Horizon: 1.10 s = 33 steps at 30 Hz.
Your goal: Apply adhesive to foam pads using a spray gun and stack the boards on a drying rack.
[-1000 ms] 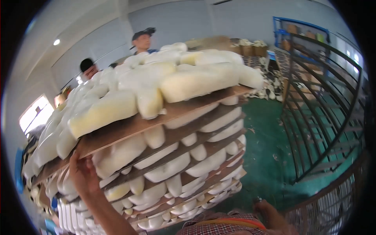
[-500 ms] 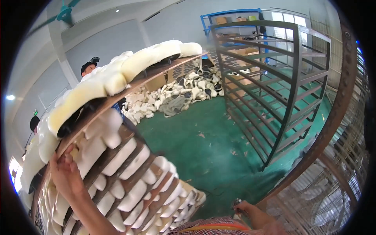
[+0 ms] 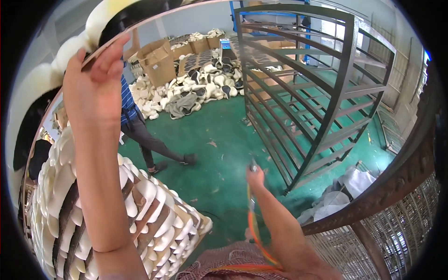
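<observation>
Left hand (image 3: 93, 88): fingers curled on one board (image 3: 101, 51), cut off above. Right hand (image 3: 255, 176): closed round one metallic tool (image 3: 253, 164), mostly hidden, type unclear. Below left hand: one stack (image 3: 156, 210), partly forearm-covered, layers uncountable.

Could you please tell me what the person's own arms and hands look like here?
The left hand and right hand are ungloved. No sleeve or watch shows on the left forearm or the right forearm. A thin orange-and-yellow cord or hose runs beside the right one, and a reddish checked garment shows at the lower edge.
</observation>
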### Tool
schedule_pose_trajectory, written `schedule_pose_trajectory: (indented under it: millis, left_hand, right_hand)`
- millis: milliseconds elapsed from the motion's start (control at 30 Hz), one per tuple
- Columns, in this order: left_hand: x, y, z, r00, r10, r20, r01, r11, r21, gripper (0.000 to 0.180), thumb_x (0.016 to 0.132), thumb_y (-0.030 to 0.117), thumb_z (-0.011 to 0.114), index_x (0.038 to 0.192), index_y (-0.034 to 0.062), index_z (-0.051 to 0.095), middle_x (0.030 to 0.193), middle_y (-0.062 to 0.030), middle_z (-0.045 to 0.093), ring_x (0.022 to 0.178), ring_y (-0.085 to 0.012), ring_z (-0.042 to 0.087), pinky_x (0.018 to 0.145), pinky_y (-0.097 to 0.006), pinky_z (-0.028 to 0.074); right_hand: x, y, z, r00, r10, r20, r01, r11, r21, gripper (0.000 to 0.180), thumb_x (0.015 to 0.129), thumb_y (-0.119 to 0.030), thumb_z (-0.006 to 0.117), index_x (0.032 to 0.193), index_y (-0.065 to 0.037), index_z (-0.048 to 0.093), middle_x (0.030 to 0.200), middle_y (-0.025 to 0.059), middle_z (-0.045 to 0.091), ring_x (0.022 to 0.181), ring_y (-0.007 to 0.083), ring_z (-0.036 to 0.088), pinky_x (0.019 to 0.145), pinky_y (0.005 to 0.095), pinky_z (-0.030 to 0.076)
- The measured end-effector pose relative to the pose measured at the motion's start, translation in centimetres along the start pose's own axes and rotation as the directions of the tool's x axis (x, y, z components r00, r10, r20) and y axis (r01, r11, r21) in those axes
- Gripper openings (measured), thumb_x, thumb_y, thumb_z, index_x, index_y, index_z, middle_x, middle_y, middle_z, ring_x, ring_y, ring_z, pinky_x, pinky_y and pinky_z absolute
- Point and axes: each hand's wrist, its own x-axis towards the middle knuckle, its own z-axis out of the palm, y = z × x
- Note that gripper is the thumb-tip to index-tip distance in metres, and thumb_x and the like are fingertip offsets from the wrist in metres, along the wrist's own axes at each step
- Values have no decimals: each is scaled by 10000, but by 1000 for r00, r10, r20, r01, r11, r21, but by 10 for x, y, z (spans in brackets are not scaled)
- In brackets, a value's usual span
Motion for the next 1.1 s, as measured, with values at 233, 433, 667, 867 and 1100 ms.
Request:
schedule_pose_trajectory:
  millis: [233,433,667,867,1100]
  left_hand:
    - [26,-43,75,998,55,-35,-57,997,-44,269,886,136,344,1016,-94,397,941,-302,585,796,-336,621,642,-333,460]
    - [35,-120,135,980,-132,151,158,971,-177,301,881,164,357,964,-114,440,833,-235,605,661,-310,621,556,-327,495]
    - [46,-191,191,892,-340,298,372,926,-58,385,894,246,448,1111,-63,368,1100,-183,471,704,-324,629,509,-312,519]
    - [82,-247,210,818,-402,411,316,912,262,324,825,173,539,1056,-20,419,1015,-148,508,714,-262,614,537,-286,522]
    - [56,-254,132,866,-348,359,227,913,338,222,791,99,545,997,29,503,904,-82,562,732,-161,589,579,-252,477]
  right_hand:
    - [-33,-308,31,767,-579,-277,612,531,586,429,825,-69,590,1220,-83,426,1016,67,531,867,136,489,755,254,414]
    - [-74,-299,20,903,-429,18,184,426,886,203,833,-107,565,1012,-56,485,746,-9,508,619,80,484,511,232,397]
    - [-79,-199,9,996,-91,-5,48,482,875,362,826,-80,596,1156,-35,454,811,-10,518,696,63,480,603,224,419]
    - [-64,-178,-10,986,-113,-119,163,607,778,365,802,-93,618,1128,-23,470,783,-8,513,674,82,480,608,234,427]
    - [-65,-193,-25,982,-187,32,89,600,795,357,814,-95,605,1138,-49,462,813,-1,530,661,81,514,559,225,436]
